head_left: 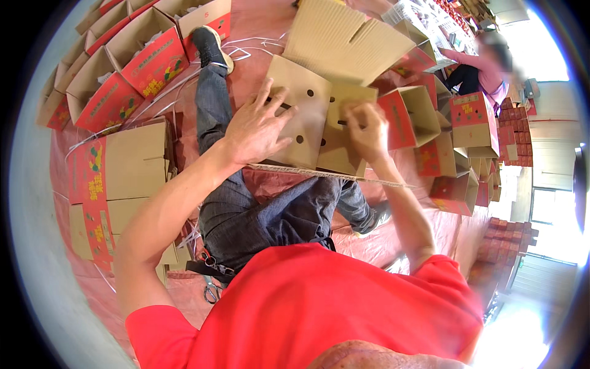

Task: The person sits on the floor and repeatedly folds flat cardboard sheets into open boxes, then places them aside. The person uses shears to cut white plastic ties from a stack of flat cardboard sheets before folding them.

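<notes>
A partly folded cardboard box (305,117) stands over my lap, its brown panels pierced by round holes and dark slots. My left hand (258,127) lies against its left panel, fingers spread, with nothing gripped. At the right panel (344,144), beside a short dark slot, my right hand (367,128) has its fingers curled together. Whatever those fingers pinch, if anything, is hidden. A wide corrugated flap (344,40) rises from the box's far side and leans away from me.
Flattened red-and-brown cartons (132,160) are stacked on my left. Open cartons (150,58) stand in rows at the far left, and more boxes (409,117) crowd the right. White straps (175,86) and scissors (212,291) lie on the red sheet. Another person (485,71) sits far right.
</notes>
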The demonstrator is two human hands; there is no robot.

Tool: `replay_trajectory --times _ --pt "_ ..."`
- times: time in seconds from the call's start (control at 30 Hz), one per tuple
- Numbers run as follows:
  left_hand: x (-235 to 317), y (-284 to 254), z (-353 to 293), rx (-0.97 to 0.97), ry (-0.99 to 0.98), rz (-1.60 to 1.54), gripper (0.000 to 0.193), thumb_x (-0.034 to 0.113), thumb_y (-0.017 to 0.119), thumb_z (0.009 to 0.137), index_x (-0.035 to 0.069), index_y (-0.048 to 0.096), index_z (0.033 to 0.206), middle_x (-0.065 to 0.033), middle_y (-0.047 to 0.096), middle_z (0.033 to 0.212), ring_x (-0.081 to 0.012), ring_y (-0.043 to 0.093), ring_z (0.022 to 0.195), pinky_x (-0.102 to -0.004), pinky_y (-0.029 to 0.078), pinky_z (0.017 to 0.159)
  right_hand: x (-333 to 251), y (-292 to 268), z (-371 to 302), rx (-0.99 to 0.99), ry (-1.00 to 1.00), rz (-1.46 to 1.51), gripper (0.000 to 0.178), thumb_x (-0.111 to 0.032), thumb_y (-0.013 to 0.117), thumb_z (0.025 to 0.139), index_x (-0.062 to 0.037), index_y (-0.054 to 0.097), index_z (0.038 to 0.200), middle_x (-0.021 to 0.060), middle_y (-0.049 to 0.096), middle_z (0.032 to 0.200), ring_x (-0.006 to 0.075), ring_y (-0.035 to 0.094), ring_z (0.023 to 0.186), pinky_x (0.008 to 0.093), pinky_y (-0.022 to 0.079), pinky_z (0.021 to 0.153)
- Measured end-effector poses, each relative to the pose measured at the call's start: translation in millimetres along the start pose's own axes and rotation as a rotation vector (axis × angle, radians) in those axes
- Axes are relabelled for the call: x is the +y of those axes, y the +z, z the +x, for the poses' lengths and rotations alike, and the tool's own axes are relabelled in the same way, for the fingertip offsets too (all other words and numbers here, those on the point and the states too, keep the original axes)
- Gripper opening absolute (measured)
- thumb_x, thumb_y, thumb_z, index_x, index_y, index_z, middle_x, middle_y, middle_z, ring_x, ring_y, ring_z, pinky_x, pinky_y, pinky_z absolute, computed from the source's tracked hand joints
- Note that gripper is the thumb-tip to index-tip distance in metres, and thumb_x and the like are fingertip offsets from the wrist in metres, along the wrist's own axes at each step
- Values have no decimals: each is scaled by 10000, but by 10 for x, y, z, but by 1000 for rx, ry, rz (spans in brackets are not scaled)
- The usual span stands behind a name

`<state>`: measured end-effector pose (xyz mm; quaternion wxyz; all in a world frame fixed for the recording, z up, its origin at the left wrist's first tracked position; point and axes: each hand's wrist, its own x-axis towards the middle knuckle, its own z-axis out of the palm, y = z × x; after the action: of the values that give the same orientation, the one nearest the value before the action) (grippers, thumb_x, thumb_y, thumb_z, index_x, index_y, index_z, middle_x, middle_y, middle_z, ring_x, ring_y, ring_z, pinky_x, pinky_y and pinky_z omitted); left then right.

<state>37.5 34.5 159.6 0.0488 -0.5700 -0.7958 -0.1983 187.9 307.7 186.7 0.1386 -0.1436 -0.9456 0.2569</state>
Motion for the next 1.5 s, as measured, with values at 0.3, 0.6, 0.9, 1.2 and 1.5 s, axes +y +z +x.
replay_trajectory --times 0.3,0.6,0.9,1.2,1.5 --pt "-226 170 184 -21 211 -47 701 499 740 857 21 672 1366 -137 559 1529 -442 325 1553 -725 308 1220 543 372 -87 207 276 736 764 -133 697 964 41 332 1613 188 533 1496 264 500 1414 405 413 1183" --pt "87 47 415 -254 188 -156 586 280 704 868 -8 670 1377 -181 563 1546 -407 318 1571 -645 230 1294 244 481 -56 -23 -35 615 820 -285 509 1117 29 50 1721 233 153 1782 314 140 1655 421 158 1327" --pt "-51 1308 411 -27 180 -663 783 107 605 982 -3 287 1689 -267 298 1733 -403 259 1626 -471 204 1340 279 1091 -200 1 -318 40 611 -86 641 908 8 529 1502 246 470 1616 477 335 1567 586 300 1269" --pt "-182 708 166 203 -347 -1774 682 450 448 1146 -36 399 1622 -248 596 1512 -334 630 1353 -460 469 1170 237 1034 -200 26 -390 -101 390 -27 674 869 -48 731 1254 202 532 1564 475 425 1498 600 375 1214" --pt "534 -604 -391 498 -99 -996 213 115 752 1019 -13 631 1140 -129 766 975 -225 750 802 -296 567 748 478 1041 -315 41 -249 187 598 18 642 890 22 525 1477 240 519 1589 479 456 1492 562 381 1232"
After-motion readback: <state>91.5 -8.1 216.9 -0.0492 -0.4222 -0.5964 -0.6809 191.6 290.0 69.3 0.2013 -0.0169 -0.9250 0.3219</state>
